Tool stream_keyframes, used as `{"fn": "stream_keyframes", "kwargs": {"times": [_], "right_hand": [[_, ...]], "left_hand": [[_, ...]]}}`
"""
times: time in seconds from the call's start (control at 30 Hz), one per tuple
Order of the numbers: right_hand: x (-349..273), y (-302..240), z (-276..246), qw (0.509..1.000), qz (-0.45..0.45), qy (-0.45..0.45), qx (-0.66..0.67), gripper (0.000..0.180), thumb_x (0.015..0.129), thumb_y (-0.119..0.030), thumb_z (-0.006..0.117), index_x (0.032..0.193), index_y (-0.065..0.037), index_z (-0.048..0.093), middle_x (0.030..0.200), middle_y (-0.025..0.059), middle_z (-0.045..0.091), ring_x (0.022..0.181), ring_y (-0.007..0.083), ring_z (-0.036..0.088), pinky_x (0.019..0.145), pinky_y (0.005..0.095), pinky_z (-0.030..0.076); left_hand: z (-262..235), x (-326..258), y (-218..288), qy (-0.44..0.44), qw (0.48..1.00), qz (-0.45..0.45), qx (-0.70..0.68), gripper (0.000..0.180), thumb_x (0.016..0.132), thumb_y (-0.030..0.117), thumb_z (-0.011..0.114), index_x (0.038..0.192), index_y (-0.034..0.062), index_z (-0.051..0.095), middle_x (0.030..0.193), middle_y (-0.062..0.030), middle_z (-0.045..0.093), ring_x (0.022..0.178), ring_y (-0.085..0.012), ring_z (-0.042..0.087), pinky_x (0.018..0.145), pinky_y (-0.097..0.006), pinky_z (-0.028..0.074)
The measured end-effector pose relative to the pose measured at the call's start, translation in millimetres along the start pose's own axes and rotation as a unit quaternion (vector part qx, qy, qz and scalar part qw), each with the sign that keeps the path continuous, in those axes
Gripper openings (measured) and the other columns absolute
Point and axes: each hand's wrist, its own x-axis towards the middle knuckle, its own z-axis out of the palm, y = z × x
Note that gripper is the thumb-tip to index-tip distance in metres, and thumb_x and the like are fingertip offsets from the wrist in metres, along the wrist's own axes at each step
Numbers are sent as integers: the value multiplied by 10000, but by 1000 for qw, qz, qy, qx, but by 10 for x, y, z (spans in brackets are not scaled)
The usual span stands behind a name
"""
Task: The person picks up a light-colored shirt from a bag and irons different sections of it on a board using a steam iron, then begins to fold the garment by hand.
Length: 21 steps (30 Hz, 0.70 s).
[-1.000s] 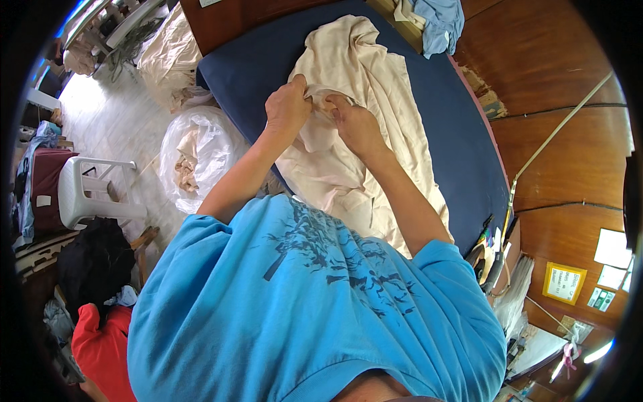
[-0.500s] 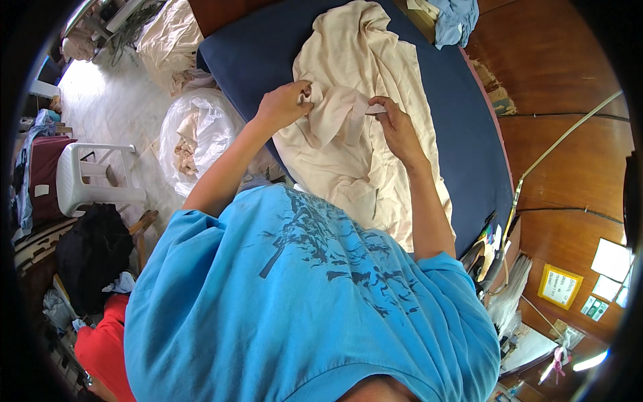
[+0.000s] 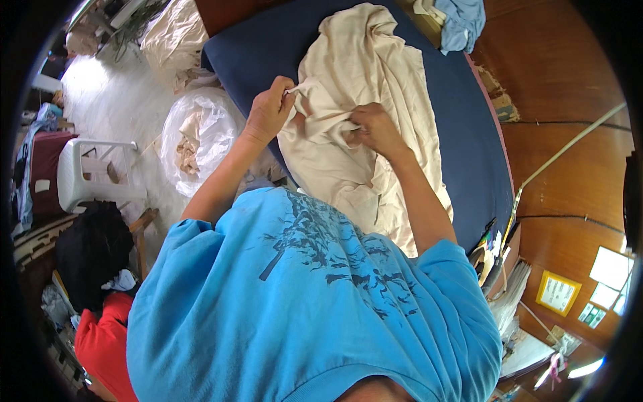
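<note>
A rumpled beige fabric garment [image 3: 362,60] lies lengthwise over a dark blue padded table [image 3: 258,47]; its exact kind does not show. My left hand [image 3: 270,112] is closed, pinching a fold at the garment's left edge. Farther right, my right hand [image 3: 377,130] grips another bunched part of the same garment, its fingers curled into the cloth. Between the two hands the fabric is lifted and stretched in creases. My right fingertips are partly hidden in the folds.
Left of the table stands a clear plastic bag [image 3: 228,120] with beige cloth inside, near a beige fabric pile [image 3: 173,33]. A white plastic stool [image 3: 74,177] is farther left. Light blue cloth [image 3: 462,23] sits at the far right corner. A person in a red top [image 3: 104,342] is at lower left.
My hands have shifted slightly apart on the left side, the left hand moving a little left. My right hand has turned and moved left and nearer, and the fabric between them is pulled tauter.
</note>
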Motion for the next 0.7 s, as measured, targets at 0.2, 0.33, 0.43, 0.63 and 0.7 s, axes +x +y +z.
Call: {"fn": "stream_keyframes", "kwargs": {"times": [0.2,0.33,0.43,0.63,0.7], "right_hand": [[-360,141,16,995,-1,25,-96,223,708,-63,630,929,-45,609,925,94,592,916,277,543,848,370,417],[-340,-7,-139,991,28,49,-118,257,770,-78,567,1025,-92,596,1004,53,594,959,243,532,840,362,408],[-309,-78,-281,994,16,39,-105,249,761,-85,589,1010,-99,600,896,57,614,858,250,561,798,358,422],[20,-211,-392,999,-12,41,1,200,727,-80,675,916,-74,612,747,68,591,727,238,567,723,333,442],[170,-279,-442,996,-46,21,70,155,722,-80,687,857,-58,615,750,57,589,744,215,572,720,310,444]], "left_hand": [[6,-107,101,-19,992,-94,-87,98,837,34,488,927,35,527,578,-75,461,520,-129,509,502,-275,435],[70,-124,76,-8,965,-172,-198,78,832,61,531,884,22,574,593,-51,465,517,-66,467,458,-219,405],[141,-106,249,31,925,-244,-289,61,812,80,576,832,22,573,632,-55,481,548,-90,493,499,-240,422],[404,-67,334,105,983,-127,-79,122,761,75,637,832,33,546,723,-68,551,650,-165,564,609,-306,445],[405,-54,323,102,988,-95,-68,140,751,58,642,844,32,541,740,-76,569,653,-177,577,608,-302,452]]}}
